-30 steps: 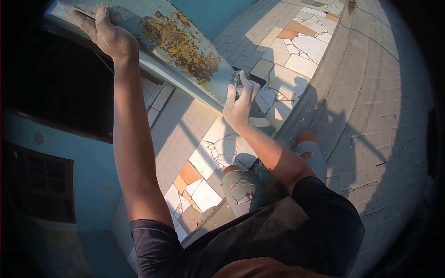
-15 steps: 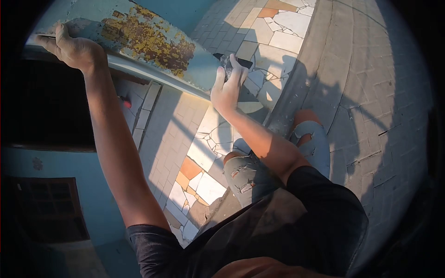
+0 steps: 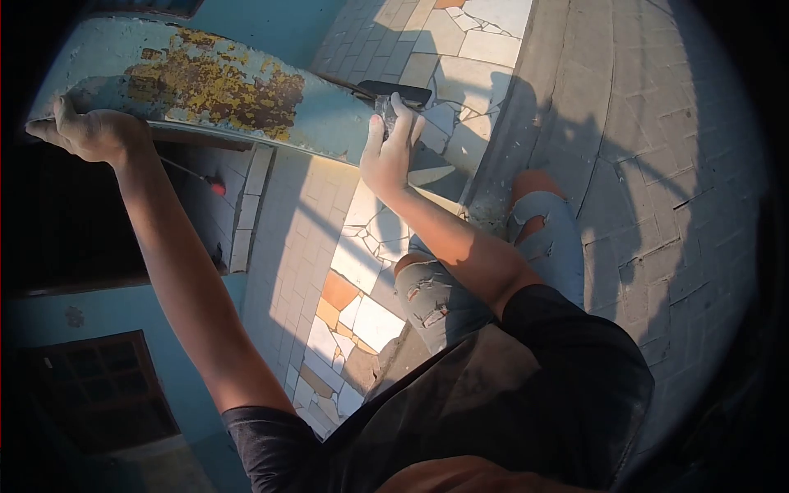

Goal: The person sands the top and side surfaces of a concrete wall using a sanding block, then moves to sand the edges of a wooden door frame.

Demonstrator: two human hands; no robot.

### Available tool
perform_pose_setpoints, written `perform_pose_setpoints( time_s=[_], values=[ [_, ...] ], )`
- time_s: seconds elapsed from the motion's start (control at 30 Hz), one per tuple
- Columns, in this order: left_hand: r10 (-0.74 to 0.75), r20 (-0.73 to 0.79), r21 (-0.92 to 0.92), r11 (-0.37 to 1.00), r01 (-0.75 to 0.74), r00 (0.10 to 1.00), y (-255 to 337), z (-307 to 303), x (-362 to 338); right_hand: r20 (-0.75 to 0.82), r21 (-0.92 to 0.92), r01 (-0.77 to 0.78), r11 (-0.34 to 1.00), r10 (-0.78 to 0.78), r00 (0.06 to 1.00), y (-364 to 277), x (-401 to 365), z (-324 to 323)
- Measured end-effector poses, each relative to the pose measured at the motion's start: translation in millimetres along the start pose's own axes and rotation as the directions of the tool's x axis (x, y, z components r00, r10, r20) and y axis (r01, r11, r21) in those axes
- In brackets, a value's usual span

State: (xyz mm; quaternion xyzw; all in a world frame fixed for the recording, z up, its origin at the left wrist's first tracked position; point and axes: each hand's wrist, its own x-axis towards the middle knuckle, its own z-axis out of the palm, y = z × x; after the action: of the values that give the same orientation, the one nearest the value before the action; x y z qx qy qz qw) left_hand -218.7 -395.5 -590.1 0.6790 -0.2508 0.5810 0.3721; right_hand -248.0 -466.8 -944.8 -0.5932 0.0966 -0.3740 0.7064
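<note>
A pale blue-green painted beam [image 3: 329,123] with a patch of peeling yellow and brown paint [image 3: 218,85] stretches across the upper left. My left hand [image 3: 94,133] lies along the beam's near edge at its far left, fingers stretched out and thumb raised. At the beam's other end, my right hand [image 3: 390,152] is closed around a crinkled grey, partly see-through piece [image 3: 384,115]. Just beyond those fingers shows a dark flat object [image 3: 396,92], overlapping the grey piece in this view; I cannot tell whether the two are one tool.
Irregular tile paving [image 3: 357,287] runs beneath the beam, with grey street paving [image 3: 657,205] to the right. My bent knees in ripped jeans [image 3: 551,234] are below my right arm. A red-ended rod [image 3: 216,186] lies by the dark opening. A blue wall has a window [image 3: 103,390].
The view has turned, so the beam and both hands sit farther left and the beam looks more level. More of the red-ended rod shows. My right hand keeps its grip.
</note>
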Motion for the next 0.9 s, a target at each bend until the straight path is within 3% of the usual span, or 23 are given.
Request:
perform_pose_setpoints(
  time_s=[0.1, 0.2, 0.23, 0.3, 0.4, 0.5, 0.6, 0.67, 0.7, 0.73, 0.8, 0.83, 0.9],
  values=[
    [-0.057, 0.047, 0.051, 0.997, 0.055, 0.997, -5.4, -3.5, 0.9, 0.086, 0.17, 0.328, 0.929, -0.346, 0.934, -92.9, 64.3, 31.2],
    [-0.043, 0.077, 0.054, 0.998, 0.038, 0.996, 5.9, 2.8, -3.7, 0.134, 0.249, 0.445, 0.86, -0.485, 0.864, -97.7, 75.3, 28.9],
    [-0.021, 0.086, 0.039, 0.999, 0.018, 0.996, 2.3, 1.6, -1.8, 0.134, 0.201, 0.486, 0.85, -0.515, 0.846, -71.7, 62.0, 17.2],
    [0.012, 0.103, -0.004, 1.0, -0.012, 0.995, -6.5, -5.0, 3.0, 0.206, 0.191, 0.411, 0.891, -0.446, 0.871, -6.4, 16.6, -12.5],
    [-0.009, 0.064, -0.035, 0.999, 0.011, 0.998, 12.9, 2.1, -6.7, 0.26, 0.175, 0.46, 0.871, -0.491, 0.831, -26.6, 22.4, -24.9],
    [0.047, 0.059, 0.041, 0.998, -0.05, 0.997, 6.2, 2.0, -7.2, 0.168, 0.221, 0.602, 0.767, -0.638, 0.751, -127.4, 91.0, 15.6],
    [0.098, 0.08, 0.081, 0.991, -0.105, 0.992, 5.9, 0.8, -6.7, 0.195, 0.144, 0.671, 0.728, -0.685, 0.702, -163.4, 123.7, 21.5],
    [0.195, 0.13, 0.2, 0.955, -0.218, 0.972, -10.8, -9.2, 0.7, 0.289, 0.193, 0.629, 0.753, -0.657, 0.697, -121.1, 107.9, -0.4],
    [0.092, 0.108, 0.075, 0.992, -0.101, 0.99, 10.4, 0.3, -5.8, 0.348, 0.186, 0.597, 0.78, -0.621, 0.703, -99.0, 94.7, -14.5],
    [0.106, 0.098, 0.068, 0.991, -0.113, 0.99, 10.7, -2.0, -4.3, 0.339, 0.189, 0.61, 0.77, -0.634, 0.695, -88.5, 83.4, -21.6],
    [0.137, 0.077, 0.112, 0.983, -0.145, 0.988, 6.7, 1.5, -4.1, 0.384, 0.178, 0.555, 0.812, -0.577, 0.721, -86.8, 81.0, -29.7],
    [0.133, 0.082, 0.11, 0.984, -0.142, 0.988, 5.1, 0.3, -6.0, 0.342, 0.199, 0.595, 0.778, -0.625, 0.702, -87.0, 89.6, -15.8],
    [0.138, 0.044, 0.076, 0.987, -0.141, 0.989, 7.8, 6.3, -8.5, 0.338, 0.177, 0.634, 0.753, -0.652, 0.679, -133.2, 119.5, -1.8]
  ],
)
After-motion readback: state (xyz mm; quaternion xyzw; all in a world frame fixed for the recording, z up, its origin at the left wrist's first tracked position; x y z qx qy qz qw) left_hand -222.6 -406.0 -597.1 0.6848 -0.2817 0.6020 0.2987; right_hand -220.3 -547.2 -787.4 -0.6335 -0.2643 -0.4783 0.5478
